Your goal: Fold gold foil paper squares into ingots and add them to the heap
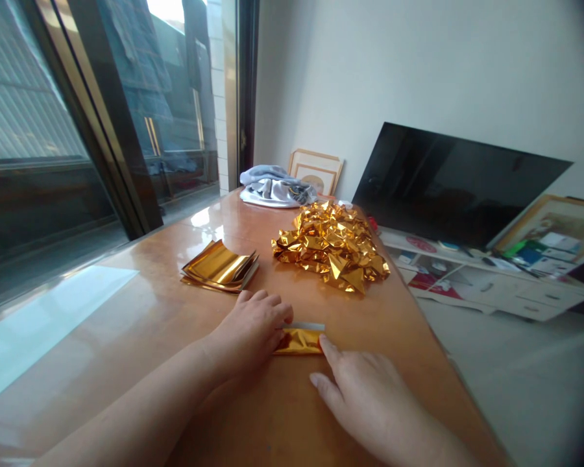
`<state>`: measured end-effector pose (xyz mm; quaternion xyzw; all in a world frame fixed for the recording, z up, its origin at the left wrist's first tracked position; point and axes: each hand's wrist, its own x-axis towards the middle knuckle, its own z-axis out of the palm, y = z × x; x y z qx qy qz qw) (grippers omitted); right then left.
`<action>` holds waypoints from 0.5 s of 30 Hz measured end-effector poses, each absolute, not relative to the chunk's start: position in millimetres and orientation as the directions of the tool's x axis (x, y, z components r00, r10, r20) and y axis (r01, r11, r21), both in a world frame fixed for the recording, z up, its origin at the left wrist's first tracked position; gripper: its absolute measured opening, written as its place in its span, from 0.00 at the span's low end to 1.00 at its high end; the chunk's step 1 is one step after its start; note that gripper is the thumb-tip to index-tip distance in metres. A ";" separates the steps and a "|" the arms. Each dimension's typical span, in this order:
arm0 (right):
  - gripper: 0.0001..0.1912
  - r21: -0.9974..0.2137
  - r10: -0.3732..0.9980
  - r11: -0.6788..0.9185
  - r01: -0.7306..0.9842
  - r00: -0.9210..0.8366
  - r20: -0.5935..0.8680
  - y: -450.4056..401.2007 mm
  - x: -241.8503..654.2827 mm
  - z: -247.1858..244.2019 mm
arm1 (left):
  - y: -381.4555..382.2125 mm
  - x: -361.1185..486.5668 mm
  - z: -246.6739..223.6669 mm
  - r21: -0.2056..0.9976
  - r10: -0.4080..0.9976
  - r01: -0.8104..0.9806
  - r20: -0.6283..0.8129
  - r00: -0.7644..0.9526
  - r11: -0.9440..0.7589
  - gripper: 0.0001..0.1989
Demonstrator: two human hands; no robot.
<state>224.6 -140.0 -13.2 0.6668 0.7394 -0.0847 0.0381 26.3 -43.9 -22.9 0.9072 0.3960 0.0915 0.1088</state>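
A sheet of gold foil paper (302,340), folded into a narrow strip with a pale edge along its far side, lies flat on the table in front of me. My left hand (255,331) grips the strip's left end with curled fingers, which hide that end. At the right end, my right hand (365,392) touches the foil with its index fingertip. The right thumb stands apart from that finger, and nothing is held between them. Beyond my left hand is a stack of loose gold foil sheets (219,264). A heap of folded gold foil pieces (333,243) lies farther right.
The glossy wooden table (160,318) narrows away from me, with its right edge beyond my right hand. A pale translucent sheet (53,324) lies at left. Folded cloth (275,187) rests at the far end. A large television (455,181) stands on a white cabinet (491,285).
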 end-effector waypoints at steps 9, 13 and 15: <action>0.27 -0.077 0.978 0.105 0.992 -0.117 -0.170 -140.5 226.3 -11.5 | -49.6 36.7 -18.6 0.290 0.533 0.501 0.036 0.846 -0.815 0.10; 0.28 -0.081 0.977 0.109 0.991 -0.121 -0.173 -140.4 229.5 -10.2 | -48.1 37.2 -21.0 0.270 0.524 0.500 0.022 0.851 -0.823 0.09; 0.27 -0.082 0.977 0.111 0.990 -0.124 -0.175 -140.2 231.0 -9.1 | -46.8 36.8 -23.3 0.253 0.514 0.488 0.045 0.856 -0.835 0.09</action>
